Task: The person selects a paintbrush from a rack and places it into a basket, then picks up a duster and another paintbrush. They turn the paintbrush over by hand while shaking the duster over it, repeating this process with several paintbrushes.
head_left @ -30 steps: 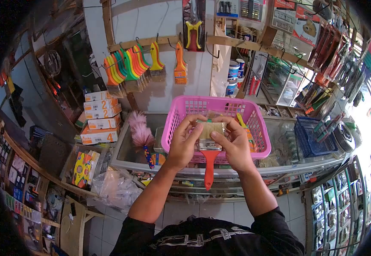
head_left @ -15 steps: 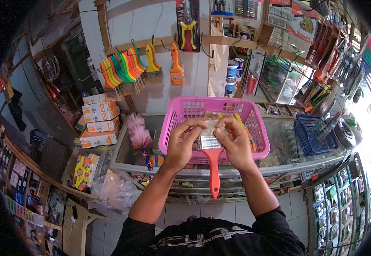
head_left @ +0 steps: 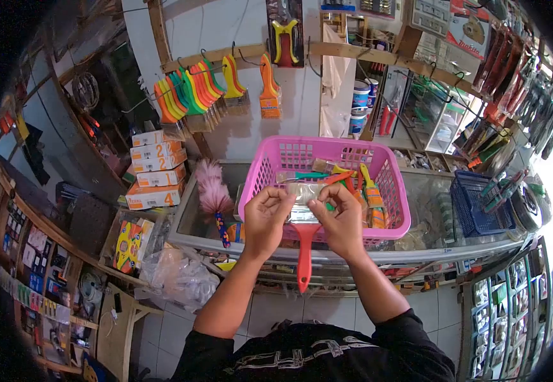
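A paintbrush with a red handle, metal ferrule and pale bristles hangs handle-down between my hands. My left hand pinches its left side near the bristles. On the other side, my right hand is closed on the brush around the ferrule and bristles, thumb in front. Clear plastic seems to cover the bristle end. Just behind lies a pink plastic basket on the glass counter, holding several more brushes with yellow, orange and green handles.
Several brushes hang from hooks on the wooden rail. Left of the basket are a pink feather duster and stacked orange-white boxes. A blue basket stands at the right. The glass counter's front edge runs below my hands.
The brush and both hands have shifted slightly left in view. My hands sit a little lower against the basket, so more of the brushes inside show.
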